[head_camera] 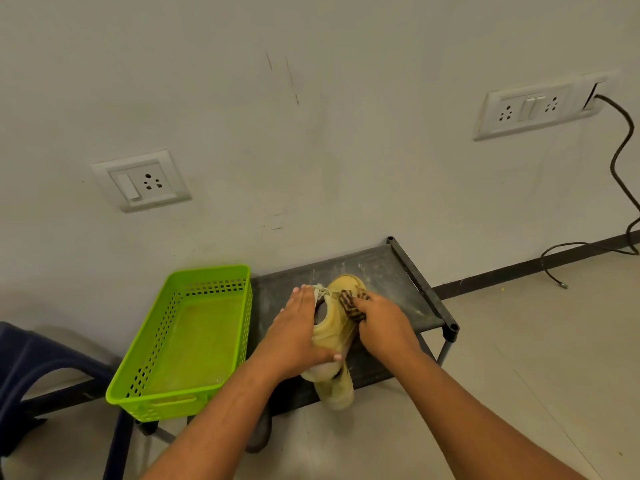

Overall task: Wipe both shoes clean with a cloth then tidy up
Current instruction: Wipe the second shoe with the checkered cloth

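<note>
Shoe in yellow stood on a dark worktop, with a second shoe nearer and a green basket to the left. The left hand lay flat on it, fingers straight. The right hand gripped a striped cloth against it.

Tan-yellow shoes, a brown-and-cream striped cloth, a lime-green perforated basket, a dusty black rack.
</note>
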